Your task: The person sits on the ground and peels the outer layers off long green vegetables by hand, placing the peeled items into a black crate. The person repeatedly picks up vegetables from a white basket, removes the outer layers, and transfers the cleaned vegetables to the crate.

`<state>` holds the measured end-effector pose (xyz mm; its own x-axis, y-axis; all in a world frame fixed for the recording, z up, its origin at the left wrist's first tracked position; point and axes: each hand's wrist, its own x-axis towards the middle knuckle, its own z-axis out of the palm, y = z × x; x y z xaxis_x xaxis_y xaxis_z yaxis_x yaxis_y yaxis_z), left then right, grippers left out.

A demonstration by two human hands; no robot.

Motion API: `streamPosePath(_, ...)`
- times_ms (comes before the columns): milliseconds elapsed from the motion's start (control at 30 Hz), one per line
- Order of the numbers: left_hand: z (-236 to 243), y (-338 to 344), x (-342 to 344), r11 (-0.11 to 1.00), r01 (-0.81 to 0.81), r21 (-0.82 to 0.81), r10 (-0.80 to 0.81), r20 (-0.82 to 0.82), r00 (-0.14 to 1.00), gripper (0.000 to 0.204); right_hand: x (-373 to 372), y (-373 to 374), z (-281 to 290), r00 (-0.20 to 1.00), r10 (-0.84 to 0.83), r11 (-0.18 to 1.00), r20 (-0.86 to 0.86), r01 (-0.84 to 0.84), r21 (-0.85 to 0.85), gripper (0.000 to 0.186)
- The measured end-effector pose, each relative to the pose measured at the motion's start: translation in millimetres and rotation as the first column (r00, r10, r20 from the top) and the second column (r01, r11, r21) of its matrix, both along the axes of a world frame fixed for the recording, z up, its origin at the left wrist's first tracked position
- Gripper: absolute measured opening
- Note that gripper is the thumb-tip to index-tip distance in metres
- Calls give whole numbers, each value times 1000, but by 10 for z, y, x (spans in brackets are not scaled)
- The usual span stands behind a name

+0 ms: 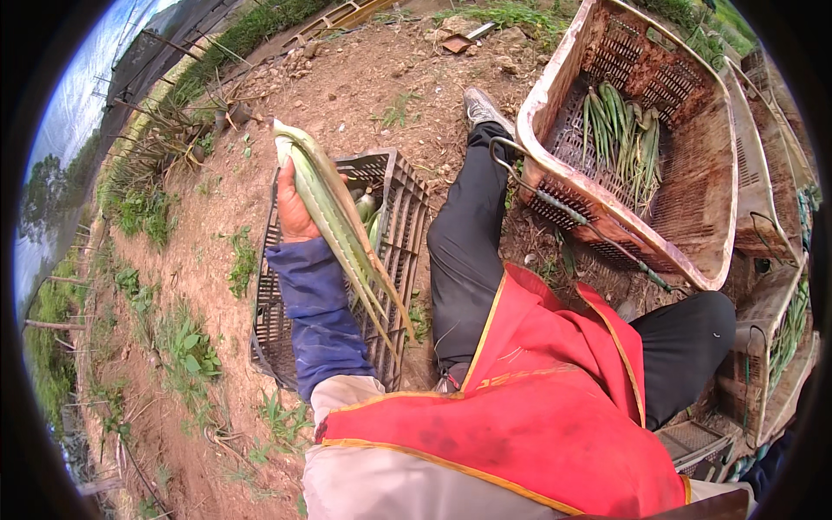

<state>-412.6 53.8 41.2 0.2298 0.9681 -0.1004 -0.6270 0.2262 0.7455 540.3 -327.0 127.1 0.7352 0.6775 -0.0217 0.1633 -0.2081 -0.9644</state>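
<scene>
My left hand (295,208), in a blue sleeve, is closed round the pale thick base of long green aloe leaves (328,204). Their edges are toothed, and their tapering tips point down toward my lap. One strip along the right side looks brownish and dry. Hand and leaves are above a dark slatted plastic crate (409,204). Inside that crate are more pale green pieces (367,206), partly hidden by the held leaves. My right hand does not show.
A large dirty pinkish-white crate (530,130) at the right holds several thin green leaves (611,121) and has a rope handle (598,230). More crates (754,165) line the far right. A red apron (520,425) covers my lap. Weeds (192,351) grow from the reddish soil at left.
</scene>
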Motion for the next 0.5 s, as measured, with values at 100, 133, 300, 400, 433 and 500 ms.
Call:
streamPosePath(100, 168, -3, -696, 950, -276, 147, 312, -528, 790, 37, 523, -1295, -481, 971, -233, 901, 52, 236, -365, 27)
streamPosePath(133, 137, 61, -963, 940, -239, 245, 342, -669, 660, 39, 581, -1774, -601, 949, -306, 831, 73, 304, -467, 26)
streamPosePath(300, -548, -35, -2189, 986, -105, 129, 115, -985, -130, 64, 478, -3345, -729, 835, -517, 437, 186, 445, -782, 25)
streamPosePath(400, -914, -176, -2529, 990, -133, -54, -103, -915, -389, 77, 423, -3757, -797, 804, -555, 301, 214, 433, -849, 24)
streamPosePath(433, -1018, -92, -2418, 985, -147, -90, -148, -877, -456, 76, 354, -3901, -817, 797, -562, 276, 220, 432, -858, 24)
streamPosePath(500, -1192, -4, -2241, 971, -177, -164, -231, -841, -490, 76, 276, -4007, -846, 813, -540, 269, 218, 413, -870, 23)
